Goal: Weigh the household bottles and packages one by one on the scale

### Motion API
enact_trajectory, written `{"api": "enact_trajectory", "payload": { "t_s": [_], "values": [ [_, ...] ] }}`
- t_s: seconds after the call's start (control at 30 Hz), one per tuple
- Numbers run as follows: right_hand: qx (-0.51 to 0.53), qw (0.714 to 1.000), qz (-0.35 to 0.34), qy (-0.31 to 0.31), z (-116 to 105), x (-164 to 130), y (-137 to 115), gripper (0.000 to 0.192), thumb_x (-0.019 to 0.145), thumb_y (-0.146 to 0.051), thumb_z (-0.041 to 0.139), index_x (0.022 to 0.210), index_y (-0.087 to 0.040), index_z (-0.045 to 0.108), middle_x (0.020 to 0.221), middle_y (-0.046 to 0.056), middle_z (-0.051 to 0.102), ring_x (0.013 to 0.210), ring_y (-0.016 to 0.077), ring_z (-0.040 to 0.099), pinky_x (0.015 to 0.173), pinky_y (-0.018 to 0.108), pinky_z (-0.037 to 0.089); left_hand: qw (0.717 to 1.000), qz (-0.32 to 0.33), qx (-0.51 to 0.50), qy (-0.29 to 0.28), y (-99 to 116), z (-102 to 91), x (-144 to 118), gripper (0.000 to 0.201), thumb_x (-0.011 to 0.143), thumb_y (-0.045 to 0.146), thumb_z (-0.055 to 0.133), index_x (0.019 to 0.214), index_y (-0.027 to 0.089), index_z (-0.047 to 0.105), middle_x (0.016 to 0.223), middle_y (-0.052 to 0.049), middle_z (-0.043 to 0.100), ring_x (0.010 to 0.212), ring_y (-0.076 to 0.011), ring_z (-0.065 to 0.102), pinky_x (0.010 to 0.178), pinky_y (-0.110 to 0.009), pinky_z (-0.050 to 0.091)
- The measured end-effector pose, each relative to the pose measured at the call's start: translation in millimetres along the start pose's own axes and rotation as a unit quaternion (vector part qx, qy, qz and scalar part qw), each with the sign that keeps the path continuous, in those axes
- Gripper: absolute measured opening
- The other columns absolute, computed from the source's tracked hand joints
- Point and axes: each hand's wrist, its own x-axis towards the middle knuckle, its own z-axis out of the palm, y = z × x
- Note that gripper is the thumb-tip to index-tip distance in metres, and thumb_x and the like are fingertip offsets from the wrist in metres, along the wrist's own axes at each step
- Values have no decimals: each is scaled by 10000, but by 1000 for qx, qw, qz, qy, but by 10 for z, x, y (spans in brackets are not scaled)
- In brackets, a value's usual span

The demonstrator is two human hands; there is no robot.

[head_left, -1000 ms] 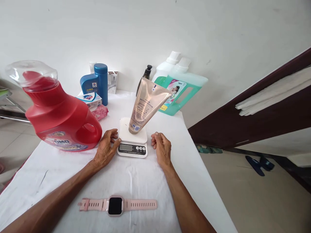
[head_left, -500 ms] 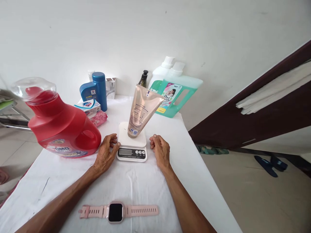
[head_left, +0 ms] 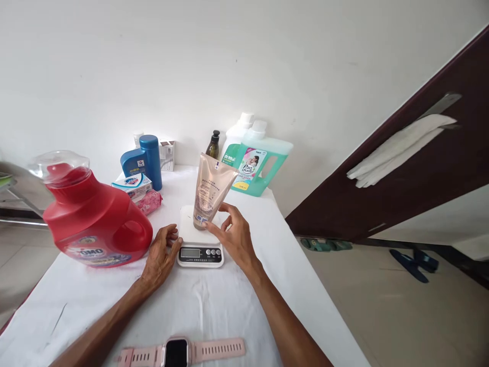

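A kitchen scale (head_left: 200, 257) with a white top and a dark panel lies on the table. On its platform a shiny pinkish-gold squeeze tube (head_left: 212, 186) stands cap down, leaning slightly right. My right hand (head_left: 237, 237) has its thumb at the front of the tube's lower end and its index finger at the right side, in a loose pinch. My left hand (head_left: 158, 257) rests on the cloth, fingers loosely curved and thumb apart, its thumb tip at the scale's left edge. It holds nothing.
A red detergent bottle (head_left: 99, 219) is close by my left hand. Behind stand a blue bottle (head_left: 148, 163), a soap box (head_left: 133, 186), a pink packet (head_left: 150, 202), a dark pump bottle (head_left: 213, 145) and a green-liquid jug (head_left: 248, 168). A pink smartwatch (head_left: 217, 349) lies at the front.
My right hand has moved from beside the scale up and left to the tube's lower end. My left hand stays beside the scale. The whole view has shifted a little.
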Motion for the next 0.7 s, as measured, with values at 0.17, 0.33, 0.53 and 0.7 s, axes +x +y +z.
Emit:
{"api": "enact_trajectory", "payload": {
  "t_s": [0.17,0.33,0.53,0.7],
  "values": [
    [-77,996,30,-34,285,227,-147,374,725,-527,830,906,-211,747,951,82,785,848,267,705,721,352,527,1000,7,-19,12,-49,22,16,503,937,530,563,1275,158,578,1142,-139,679,931,-232,679,784,-401,581],
    [-16,997,74,-18,411,248,-85,352,727,-515,814,793,-174,756,783,69,782,778,281,736,650,335,541,999,-5,-38,9,-71,57,19,476,951,522,544,1275,175,580,1119,-123,671,874,-217,666,745,-394,579],
    [-30,992,77,91,412,976,92,469,683,-602,835,811,-155,780,725,99,771,691,307,731,584,378,564,999,0,-45,9,-69,68,29,436,968,492,534,1273,186,594,1136,-124,666,928,-230,660,830,-433,582],
    [-56,985,86,138,579,1775,326,356,718,-505,813,809,-166,754,646,92,731,708,300,735,619,366,560,999,-14,-40,0,-42,55,37,446,975,492,521,1287,183,600,1109,-127,671,890,-238,656,818,-451,587]
  ]
}}
